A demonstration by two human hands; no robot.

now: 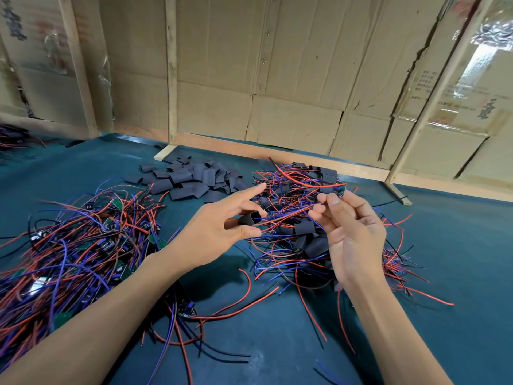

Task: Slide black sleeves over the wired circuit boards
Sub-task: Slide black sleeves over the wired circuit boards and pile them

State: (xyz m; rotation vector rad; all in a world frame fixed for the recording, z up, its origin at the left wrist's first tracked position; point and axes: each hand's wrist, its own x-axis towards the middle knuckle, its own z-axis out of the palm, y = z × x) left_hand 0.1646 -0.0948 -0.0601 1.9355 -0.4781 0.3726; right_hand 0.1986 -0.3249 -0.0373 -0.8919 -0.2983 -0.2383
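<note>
My left hand pinches a black sleeve between thumb and middle finger, with the index finger pointing out straight. Red and blue wire ends sit at the sleeve's open mouth. My right hand pinches the same bundle of wires farther along. The small circuit board at the end of those wires sticks up just above my right fingertips. Both hands hover above the table, about a hand's width apart.
A pile of loose black sleeves lies at the back centre. A big tangle of bare wired boards covers the left of the teal table. Sleeved boards lie heaped under my right hand. Cardboard walls with wooden posts stand behind.
</note>
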